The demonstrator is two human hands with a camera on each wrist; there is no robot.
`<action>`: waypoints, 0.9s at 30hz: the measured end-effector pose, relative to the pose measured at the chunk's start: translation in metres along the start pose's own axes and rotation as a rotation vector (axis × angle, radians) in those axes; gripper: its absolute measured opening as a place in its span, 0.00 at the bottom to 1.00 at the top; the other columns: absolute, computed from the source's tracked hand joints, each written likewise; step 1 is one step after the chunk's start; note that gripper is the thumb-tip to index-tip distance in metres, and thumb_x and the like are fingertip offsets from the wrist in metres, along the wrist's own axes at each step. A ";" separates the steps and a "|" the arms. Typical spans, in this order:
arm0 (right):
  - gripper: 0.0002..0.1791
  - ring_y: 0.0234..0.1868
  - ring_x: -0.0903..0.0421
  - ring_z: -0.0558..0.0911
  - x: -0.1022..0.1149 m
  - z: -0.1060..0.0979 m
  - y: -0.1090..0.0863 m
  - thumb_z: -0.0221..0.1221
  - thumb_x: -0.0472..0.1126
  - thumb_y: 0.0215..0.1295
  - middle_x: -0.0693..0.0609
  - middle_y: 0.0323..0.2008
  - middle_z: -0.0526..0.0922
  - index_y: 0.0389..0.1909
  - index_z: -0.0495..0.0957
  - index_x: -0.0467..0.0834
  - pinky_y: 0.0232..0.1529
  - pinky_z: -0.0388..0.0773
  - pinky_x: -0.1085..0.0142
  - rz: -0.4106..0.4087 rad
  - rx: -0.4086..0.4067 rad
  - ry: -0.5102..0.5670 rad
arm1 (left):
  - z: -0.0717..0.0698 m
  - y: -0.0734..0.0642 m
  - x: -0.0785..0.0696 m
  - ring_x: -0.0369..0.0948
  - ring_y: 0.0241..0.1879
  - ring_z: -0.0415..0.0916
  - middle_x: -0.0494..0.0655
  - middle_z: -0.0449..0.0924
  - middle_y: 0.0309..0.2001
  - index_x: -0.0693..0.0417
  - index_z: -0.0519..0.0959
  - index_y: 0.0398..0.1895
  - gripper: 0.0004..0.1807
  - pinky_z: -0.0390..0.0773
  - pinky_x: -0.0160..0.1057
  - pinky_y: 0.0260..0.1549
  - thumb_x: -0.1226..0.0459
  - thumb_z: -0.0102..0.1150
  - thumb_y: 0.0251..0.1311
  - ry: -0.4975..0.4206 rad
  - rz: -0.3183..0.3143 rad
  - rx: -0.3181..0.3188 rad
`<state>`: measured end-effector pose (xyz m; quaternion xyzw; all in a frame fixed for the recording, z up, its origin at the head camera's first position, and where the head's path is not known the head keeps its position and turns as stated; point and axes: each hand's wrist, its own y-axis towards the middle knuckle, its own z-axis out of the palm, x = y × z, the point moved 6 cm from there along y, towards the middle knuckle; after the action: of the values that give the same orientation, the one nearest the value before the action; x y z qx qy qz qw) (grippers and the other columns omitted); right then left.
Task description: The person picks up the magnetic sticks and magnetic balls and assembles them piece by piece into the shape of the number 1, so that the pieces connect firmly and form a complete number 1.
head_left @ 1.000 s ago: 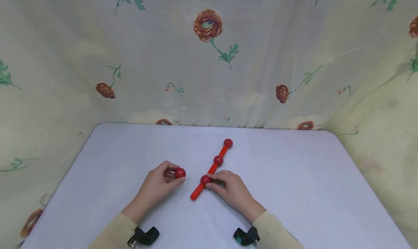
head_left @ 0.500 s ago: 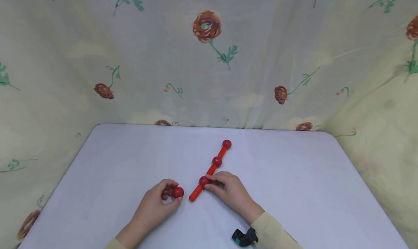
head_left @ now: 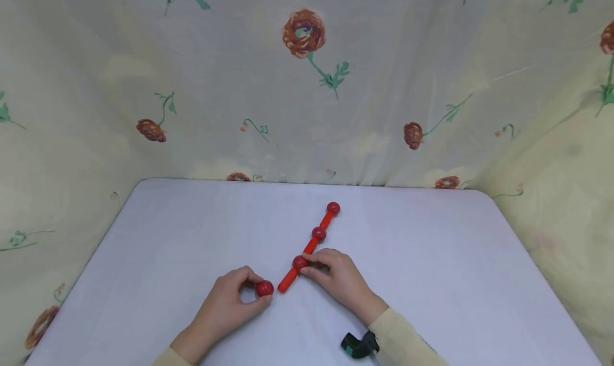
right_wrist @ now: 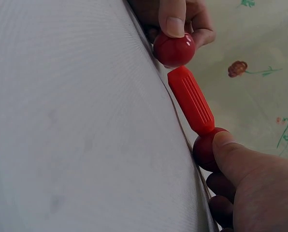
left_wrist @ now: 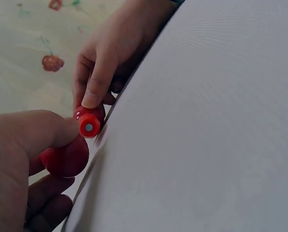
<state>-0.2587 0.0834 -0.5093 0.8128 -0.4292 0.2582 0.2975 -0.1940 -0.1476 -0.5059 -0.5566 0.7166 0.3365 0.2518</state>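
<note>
On the white table lies a slanted chain of red balls and orange-red ribbed rods. Its far ball (head_left: 333, 208) and middle ball (head_left: 318, 233) lie beyond my hands. My right hand (head_left: 338, 278) pinches the near ball (head_left: 300, 262) between thumb and fingers. From that ball the end rod (right_wrist: 191, 100) points toward my left side; a grey round spot shows on its tip in the left wrist view. My left hand (head_left: 232, 302) pinches a loose red ball (head_left: 265, 288) between thumb and forefinger. A small gap separates this ball from the rod's tip.
The white tabletop (head_left: 455, 270) stretches out around the chain, with its rounded far edge in front of a flowered curtain (head_left: 216, 78). A black wrist device (head_left: 360, 346) sits by the right sleeve (head_left: 405, 336).
My left hand has brought its ball down toward the near end of the chain, then slightly right to the rod's tip. The right hand keeps its hold on the near ball.
</note>
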 end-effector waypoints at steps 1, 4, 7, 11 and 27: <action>0.20 0.43 0.68 0.78 0.000 0.000 0.000 0.69 0.51 0.61 0.69 0.43 0.82 0.54 0.84 0.53 0.46 0.78 0.68 -0.002 -0.002 -0.004 | 0.000 0.000 0.000 0.29 0.37 0.74 0.20 0.77 0.34 0.31 0.78 0.35 0.16 0.77 0.38 0.39 0.54 0.78 0.48 0.006 0.014 0.006; 0.20 0.43 0.69 0.78 0.000 0.000 0.001 0.69 0.50 0.60 0.69 0.43 0.82 0.54 0.84 0.54 0.46 0.78 0.68 -0.013 -0.010 -0.014 | 0.001 -0.001 -0.002 0.28 0.36 0.73 0.19 0.75 0.33 0.29 0.77 0.35 0.16 0.76 0.38 0.38 0.51 0.77 0.47 0.040 0.056 0.014; 0.19 0.43 0.69 0.78 0.000 -0.001 0.001 0.69 0.50 0.60 0.68 0.43 0.82 0.53 0.84 0.53 0.46 0.77 0.68 -0.023 -0.022 -0.015 | 0.002 -0.002 -0.003 0.27 0.35 0.72 0.19 0.74 0.33 0.28 0.77 0.34 0.16 0.74 0.39 0.38 0.48 0.77 0.46 0.071 0.091 0.012; 0.19 0.42 0.69 0.78 0.001 -0.001 0.000 0.69 0.49 0.60 0.68 0.43 0.82 0.53 0.84 0.53 0.46 0.77 0.68 -0.017 -0.021 -0.012 | 0.002 -0.003 -0.003 0.28 0.35 0.71 0.18 0.74 0.33 0.28 0.77 0.34 0.17 0.73 0.39 0.38 0.46 0.77 0.46 0.095 0.109 0.016; 0.20 0.43 0.69 0.78 -0.001 0.001 0.000 0.69 0.50 0.60 0.68 0.43 0.82 0.54 0.84 0.54 0.46 0.78 0.68 0.006 -0.008 -0.005 | 0.007 -0.003 -0.009 0.27 0.35 0.70 0.18 0.74 0.33 0.31 0.77 0.37 0.17 0.72 0.38 0.38 0.43 0.74 0.49 0.140 0.195 0.018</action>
<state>-0.2593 0.0829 -0.5107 0.8109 -0.4334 0.2556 0.2987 -0.1890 -0.1365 -0.5043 -0.5042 0.7861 0.3134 0.1721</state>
